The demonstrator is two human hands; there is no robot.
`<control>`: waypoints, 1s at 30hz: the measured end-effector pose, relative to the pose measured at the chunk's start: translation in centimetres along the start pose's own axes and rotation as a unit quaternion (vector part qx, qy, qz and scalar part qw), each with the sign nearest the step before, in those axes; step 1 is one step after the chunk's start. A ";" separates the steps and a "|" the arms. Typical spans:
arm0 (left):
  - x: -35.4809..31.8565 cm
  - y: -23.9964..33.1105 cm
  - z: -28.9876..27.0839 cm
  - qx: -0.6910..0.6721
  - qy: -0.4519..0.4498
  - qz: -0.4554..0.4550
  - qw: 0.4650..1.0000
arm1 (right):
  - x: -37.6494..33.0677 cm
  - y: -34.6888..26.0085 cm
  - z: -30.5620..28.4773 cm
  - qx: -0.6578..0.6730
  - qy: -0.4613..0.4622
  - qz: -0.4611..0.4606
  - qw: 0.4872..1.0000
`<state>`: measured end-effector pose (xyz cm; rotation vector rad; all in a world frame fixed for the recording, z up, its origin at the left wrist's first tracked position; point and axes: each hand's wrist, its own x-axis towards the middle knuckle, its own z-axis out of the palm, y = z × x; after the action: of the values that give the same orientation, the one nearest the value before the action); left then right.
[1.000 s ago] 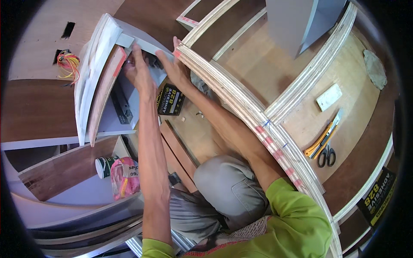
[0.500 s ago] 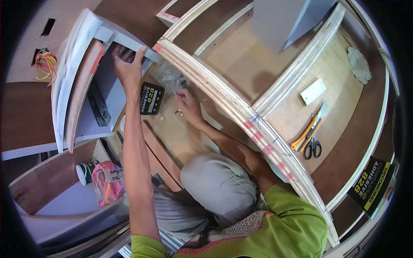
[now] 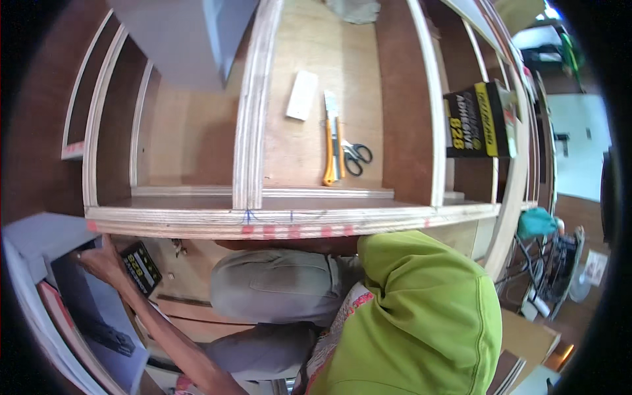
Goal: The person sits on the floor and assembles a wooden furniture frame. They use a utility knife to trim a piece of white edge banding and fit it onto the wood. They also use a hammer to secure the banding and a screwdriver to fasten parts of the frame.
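My left hand [image 3: 99, 260] reaches out to the lower left and grips the top edge of a grey drawer box [image 3: 39, 237]. A small black and yellow adhesive can [image 3: 141, 266] stands just right of that hand. My right forearm [image 3: 283, 245] runs under the front rail of a plywood cabinet frame [image 3: 263, 222]; the hand itself is hidden. My knee in grey trousers [image 3: 276, 286] and my green sleeve [image 3: 421, 309] fill the lower middle.
Inside the frame lie an orange utility knife [image 3: 329, 151], black scissors [image 3: 359, 155] and a white block [image 3: 303, 95]. A black and yellow adhesive box [image 3: 477, 118] stands at the right, a grey panel [image 3: 178, 39] at the top left. Cables and tools [image 3: 550, 263] sit at the far right.
The view has swung right, so the drawer now sits at the lower left. My right hand left the drawer edge and dropped out of sight behind the frame rail. My left hand stays on the drawer.
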<state>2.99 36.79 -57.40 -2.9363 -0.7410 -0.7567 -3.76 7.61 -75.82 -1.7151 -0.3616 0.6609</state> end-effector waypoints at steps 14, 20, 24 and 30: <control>-0.8 4.1 -3.1 0.040 -0.070 -0.062 0.995 | -15.5 -5.5 -11.5 0.002 0.020 0.097 0.995; -0.8 4.7 -3.9 0.042 -0.022 -0.056 0.997 | -19.7 -6.8 -13.0 -0.113 -0.021 0.104 0.988; -0.8 2.7 -2.6 0.015 0.018 -0.019 1.000 | -24.2 -18.1 -14.2 -0.109 -0.008 0.111 0.988; -1.1 4.1 -4.0 0.020 -0.005 -0.050 0.999 | -29.4 -33.2 -19.5 0.076 -0.106 0.045 0.990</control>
<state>2.17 32.07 -53.96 -2.8876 -0.8996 -0.7256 -11.70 -16.05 -34.30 -1.5274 -0.3742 0.9180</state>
